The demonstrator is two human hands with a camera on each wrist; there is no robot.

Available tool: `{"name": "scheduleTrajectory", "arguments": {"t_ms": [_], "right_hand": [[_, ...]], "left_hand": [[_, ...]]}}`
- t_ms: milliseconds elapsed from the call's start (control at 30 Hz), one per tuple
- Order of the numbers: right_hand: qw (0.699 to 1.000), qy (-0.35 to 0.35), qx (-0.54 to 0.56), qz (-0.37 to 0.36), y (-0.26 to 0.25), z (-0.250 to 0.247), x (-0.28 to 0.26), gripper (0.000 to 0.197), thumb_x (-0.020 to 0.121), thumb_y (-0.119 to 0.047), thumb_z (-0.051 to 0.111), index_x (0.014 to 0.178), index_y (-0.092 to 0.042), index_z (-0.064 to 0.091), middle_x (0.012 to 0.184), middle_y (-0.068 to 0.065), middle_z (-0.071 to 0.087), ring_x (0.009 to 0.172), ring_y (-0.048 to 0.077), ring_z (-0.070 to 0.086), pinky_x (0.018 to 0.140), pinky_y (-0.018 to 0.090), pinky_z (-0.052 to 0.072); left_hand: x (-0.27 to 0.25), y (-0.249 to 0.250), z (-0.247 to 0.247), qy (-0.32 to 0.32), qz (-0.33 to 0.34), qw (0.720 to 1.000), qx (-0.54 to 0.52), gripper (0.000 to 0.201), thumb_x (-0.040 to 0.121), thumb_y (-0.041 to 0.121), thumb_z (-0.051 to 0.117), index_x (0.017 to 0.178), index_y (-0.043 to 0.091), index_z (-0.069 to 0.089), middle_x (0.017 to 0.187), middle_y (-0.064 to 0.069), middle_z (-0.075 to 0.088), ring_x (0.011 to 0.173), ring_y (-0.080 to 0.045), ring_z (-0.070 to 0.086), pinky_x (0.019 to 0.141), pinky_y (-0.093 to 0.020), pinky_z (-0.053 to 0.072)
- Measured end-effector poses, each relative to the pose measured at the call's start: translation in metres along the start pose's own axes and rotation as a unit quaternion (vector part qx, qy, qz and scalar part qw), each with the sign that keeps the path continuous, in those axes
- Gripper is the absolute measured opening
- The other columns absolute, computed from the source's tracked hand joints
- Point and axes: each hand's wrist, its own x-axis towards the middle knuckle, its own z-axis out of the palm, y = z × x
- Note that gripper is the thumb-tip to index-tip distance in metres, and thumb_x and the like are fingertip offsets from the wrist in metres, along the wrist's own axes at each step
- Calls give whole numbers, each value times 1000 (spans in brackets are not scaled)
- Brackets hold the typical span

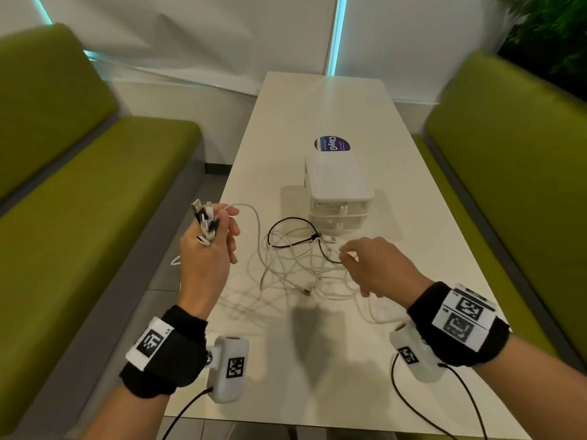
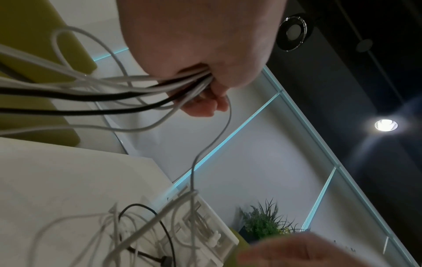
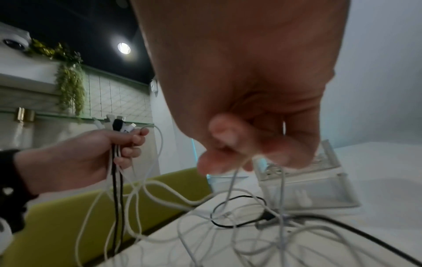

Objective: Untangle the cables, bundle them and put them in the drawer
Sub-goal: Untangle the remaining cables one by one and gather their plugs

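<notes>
White and black charging cables (image 1: 295, 258) lie tangled on the cream table (image 1: 413, 217), near a translucent plastic drawer unit (image 1: 338, 192), drawers closed. Left hand (image 1: 206, 249) grips gathered connector ends; right hand (image 1: 378, 265) pinches one white strand. Untangling is under way; bundling and stowing remain. Round blue sticker (image 1: 332, 143) reads "ClayG".

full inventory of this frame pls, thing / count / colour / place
cables: several, count unclear, white and black, tangled on the table, ends gathered in the left hand
drawer unit: one, white, mid table, drawers shut
sticker: one, purple, table behind the drawer unit
table: one, white, centre
benches: two, green, either side of the table
plant: one, green, top right
left hand: grips the cable ends
right hand: pinches a white cable over the tangle
</notes>
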Motion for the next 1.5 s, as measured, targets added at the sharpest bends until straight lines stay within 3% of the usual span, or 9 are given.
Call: {"name": "scheduleTrajectory", "arguments": {"t_ms": [100, 233, 333, 600, 733, 867, 1067, 1267, 1500], "right_hand": [[994, 32, 56, -85, -25, 7, 4, 42, 98, -19, 43, 138, -28, 51, 60, -15, 54, 53, 11, 67, 62, 25, 50], [981, -9, -40, -191, -57, 27, 18, 48, 99, -27, 49, 145, -38, 39, 80, -1, 57, 87, 25, 64, 78, 36, 52], [972, -99, -121, -175, -66, 40, 31, 26, 98, -28, 54, 123, -30, 61, 107, 4, 65, 100, 25, 62, 81, 34, 49], [959, 86, 61, -263, -41, -7, 35, 12, 97, -28, 58, 96, -22, 68, 73, -11, 63, 62, 6, 55, 63, 28, 45], [930, 169, 181, -271, -32, -28, 30, 10, 100, -19, 53, 94, -13, 60, 68, -2, 61, 56, 15, 58, 57, 28, 49], [889, 206, 337, -230, -28, -45, 26, 17, 104, -17, 44, 98, -4, 54, 72, 17, 59, 56, 33, 56, 48, 39, 48], [853, 261, 419, -169, -10, -60, 32, 18, 105, -16, 40, 96, -7, 53, 70, 11, 57, 51, 28, 52, 42, 33, 42], [833, 291, 455, -121, 6, -61, 31, 16, 104, -17, 42, 95, -12, 54, 72, 6, 59, 50, 23, 55, 41, 29, 43], [937, 220, 263, -66, 42, -50, 39, 40, 79, 10, 40, 87, -17, 68, 101, 6, 71, 82, 26, 70, 65, 36, 56]], "left_hand": [[-4, -1, 1, -19, 8, 1000, -1, 23, 102, 25, 45, 96, 12, 63, 70, 2, 54, 55, -9, 44, 45, -21, 41], [-7, 3, 3, -42, 27, 999, -9, 22, 102, 24, 45, 95, 11, 62, 70, 3, 55, 54, -9, 43, 45, -20, 40], [-7, 5, 1, -40, 29, 999, -9, 23, 100, 26, 46, 94, 12, 63, 69, 7, 57, 54, -9, 42, 45, -21, 37], [-1, -26, -12, 5, -5, 993, 119, 35, 102, 18, 48, 69, 14, 57, 84, 17, 67, 71, -4, 54, 64, -19, 38], [-5, -37, -10, 9, -11, 985, 175, 38, 101, 12, 47, 64, 14, 55, 88, 21, 67, 93, 8, 60, 71, -4, 37], [-6, -41, -14, 18, -21, 976, 214, 35, 100, 5, 45, 68, 14, 57, 85, 17, 66, 85, 15, 58, 66, -1, 37], [-1, -47, -28, 42, -62, 970, 231, 30, 100, 7, 45, 79, 12, 65, 89, 11, 69, 78, -12, 57, 64, -28, 40], [1, -57, -35, 37, -95, 958, 270, 31, 101, 11, 44, 82, 24, 65, 90, 4, 72, 78, -22, 59, 64, -31, 42], [3, -55, -37, 45, -98, 948, 301, 28, 100, 7, 43, 92, 15, 68, 92, 3, 71, 74, -16, 57, 58, -29, 38]]}}
